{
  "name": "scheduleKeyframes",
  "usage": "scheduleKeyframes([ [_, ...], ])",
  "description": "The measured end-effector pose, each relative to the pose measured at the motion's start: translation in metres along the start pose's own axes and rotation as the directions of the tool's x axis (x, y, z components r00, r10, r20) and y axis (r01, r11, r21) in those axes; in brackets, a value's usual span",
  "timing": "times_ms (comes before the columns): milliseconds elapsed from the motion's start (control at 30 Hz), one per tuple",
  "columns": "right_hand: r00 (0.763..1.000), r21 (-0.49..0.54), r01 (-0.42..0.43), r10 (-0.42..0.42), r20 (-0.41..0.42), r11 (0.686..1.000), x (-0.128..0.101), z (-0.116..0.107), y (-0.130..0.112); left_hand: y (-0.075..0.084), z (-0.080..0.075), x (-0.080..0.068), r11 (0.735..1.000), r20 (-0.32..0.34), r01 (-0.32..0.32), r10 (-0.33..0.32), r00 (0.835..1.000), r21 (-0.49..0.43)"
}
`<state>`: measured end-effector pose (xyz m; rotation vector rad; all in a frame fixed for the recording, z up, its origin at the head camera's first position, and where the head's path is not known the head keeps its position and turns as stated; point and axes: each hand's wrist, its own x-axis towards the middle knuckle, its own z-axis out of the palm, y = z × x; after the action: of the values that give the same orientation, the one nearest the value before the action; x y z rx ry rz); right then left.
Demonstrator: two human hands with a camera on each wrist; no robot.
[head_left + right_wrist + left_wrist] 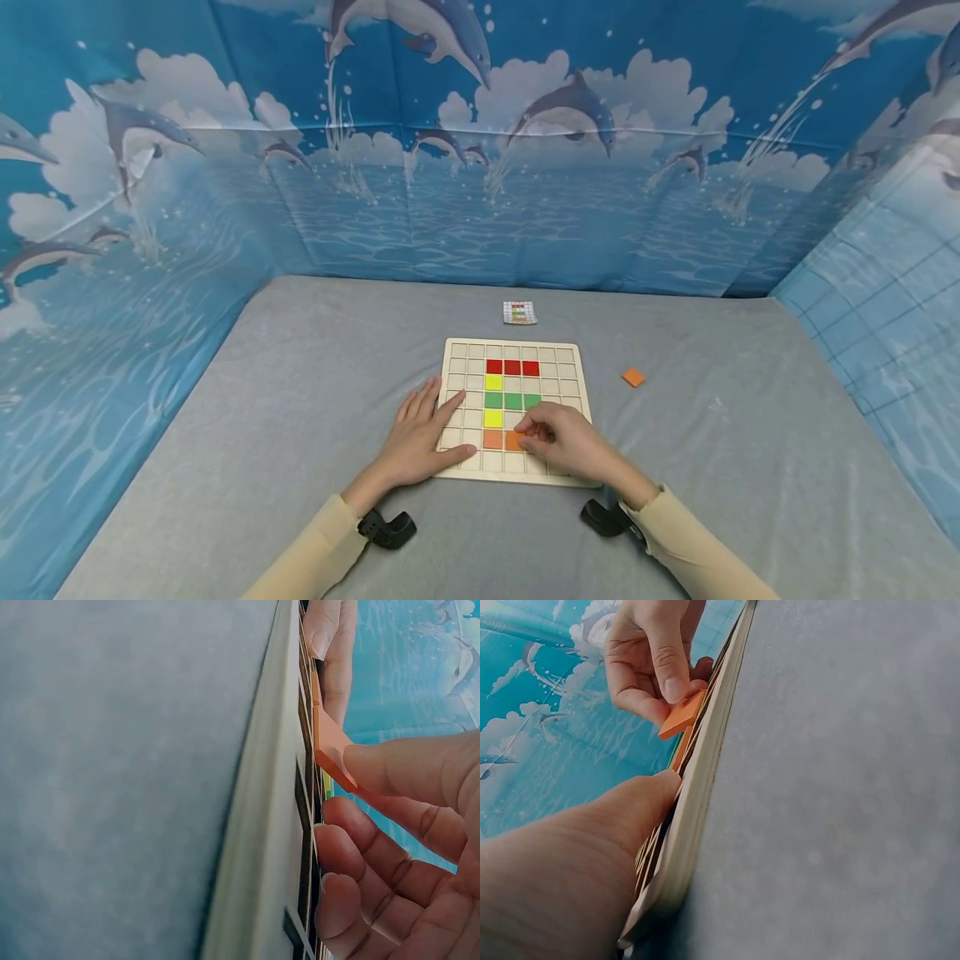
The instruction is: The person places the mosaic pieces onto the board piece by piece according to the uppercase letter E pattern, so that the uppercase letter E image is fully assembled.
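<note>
From the head camera I see the wooden grid board [513, 408] lying mid-desk on the grey cloth, with red tiles [512, 367] in a row near its far edge and yellow and green ones below them. My left hand [423, 433] lies flat on the board's left side, fingers straight, holding nothing. My right hand [562, 437] pinches an orange tile [513, 441] just beside another orange tile [492, 439] already seated near the board's near edge. A spare orange tile [633, 377] sits off the board's right edge; a small pattern card [520, 312] lies beyond its far edge. On the left wrist camera, the right hand [649, 664] grips the orange tile [681, 716] tilted, one edge at the board [705, 772]. On the right wrist camera, thumb and fingers clamp that tile [330, 746], tipped against the board [277, 825].
</note>
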<state>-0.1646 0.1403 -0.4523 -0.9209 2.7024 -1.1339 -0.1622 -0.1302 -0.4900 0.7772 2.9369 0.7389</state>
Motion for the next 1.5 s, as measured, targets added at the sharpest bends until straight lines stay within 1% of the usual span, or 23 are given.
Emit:
scheduleKeyframes([
  [367,1.0,0.006,-0.026,0.026,-0.002,1.0,-0.003,0.0,0.001,0.002,-0.002,0.0,1.0,-0.003,-0.003,0.003,1.0,-0.013],
  [700,1.0,0.01,-0.004,0.004,0.003,1.0,-0.005,-0.002,0.001,0.001,-0.002,-0.001,1.0,-0.01,-0.003,0.003,1.0,-0.018],
  [1000,1.0,-0.017,0.027,-0.027,-0.009,1.0,-0.006,-0.005,0.002,0.002,-0.002,-0.001,1.0,-0.013,-0.011,0.011,1.0,-0.025],
  [1100,1.0,0.053,0.019,-0.02,0.02,0.998,-0.007,-0.01,0.007,0.002,-0.002,-0.001,1.0,-0.009,-0.009,0.009,1.0,-0.017],
  [1167,0.999,0.116,-0.002,-0.002,0.037,0.993,-0.009,-0.017,0.014,0.002,-0.002,-0.001,1.0,-0.008,-0.01,0.01,1.0,-0.016],
  [1233,0.998,0.179,-0.059,0.053,0.041,0.982,-0.01,-0.026,0.022,0.002,-0.002,-0.001,1.0,-0.01,-0.011,0.01,1.0,-0.02],
  [1267,0.996,0.188,-0.09,0.086,0.029,0.978,-0.011,-0.031,0.027,0.002,-0.002,-0.001,1.0,-0.01,-0.011,0.011,1.0,-0.021],
  [1300,0.991,0.188,-0.133,0.134,0.006,0.973,-0.011,-0.036,0.031,0.002,-0.002,-0.001,1.0,-0.012,-0.011,0.011,1.0,-0.026],
  [1367,0.973,0.156,-0.203,0.216,-0.077,0.967,-0.013,-0.045,0.042,0.003,-0.003,-0.001,0.999,-0.016,-0.012,0.011,1.0,-0.03],
  [1433,0.939,0.113,-0.277,0.294,-0.181,0.954,-0.016,-0.054,0.053,0.003,-0.003,-0.002,0.999,-0.016,-0.013,0.012,1.0,-0.032],
  [1500,0.892,0.058,-0.342,0.343,-0.295,0.938,-0.019,-0.061,0.064,0.003,-0.003,-0.002,0.999,-0.015,-0.015,0.015,1.0,-0.03],
])
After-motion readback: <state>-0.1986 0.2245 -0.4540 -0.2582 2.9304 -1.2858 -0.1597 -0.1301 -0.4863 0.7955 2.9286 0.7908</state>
